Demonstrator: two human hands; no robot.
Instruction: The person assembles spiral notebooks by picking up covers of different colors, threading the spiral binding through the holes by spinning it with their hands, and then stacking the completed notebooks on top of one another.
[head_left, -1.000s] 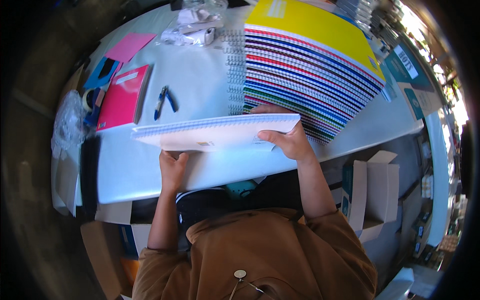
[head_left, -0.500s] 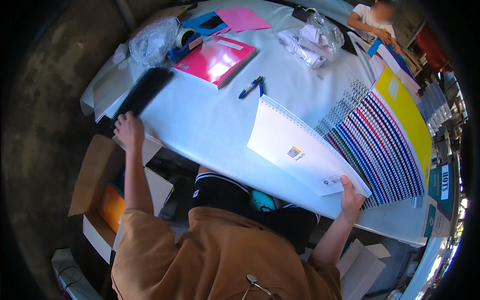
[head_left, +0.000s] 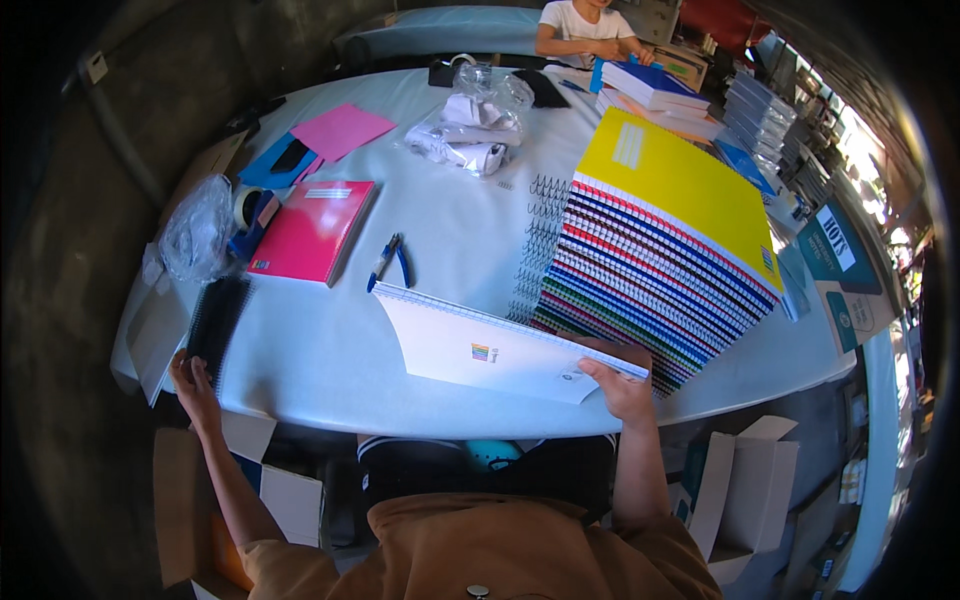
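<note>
My right hand [head_left: 625, 386] grips an unbound notebook [head_left: 470, 345] by its right end, thumb on the white back cover. The notebook is tilted up, and a row of punched holes runs along its top edge. At the table's left edge, my left hand [head_left: 195, 385] has its thumb and fingers around the near end of a bundle of black spiral binding coils [head_left: 218, 320]. How many coils it pinches cannot be made out. Beyond the held notebook, to the right, stands a tall stack of spiral notebooks [head_left: 690, 190] with a yellow cover on top and loose coil ends sticking out at its left.
Blue-handled pliers [head_left: 390, 262], a pink notebook [head_left: 312, 230], a tape dispenser [head_left: 252, 225] and crumpled plastic [head_left: 195, 230] lie on the table [head_left: 310, 370]. Wrapped white rolls [head_left: 465, 140] are farther back. Open cartons [head_left: 750, 490] stand below. A person [head_left: 590, 30] sits across.
The view has swung right and up, so the table appears farther left and lower. The held notebook has tipped more edge-on. My left hand stays at the black coils, its fingers now around their end.
</note>
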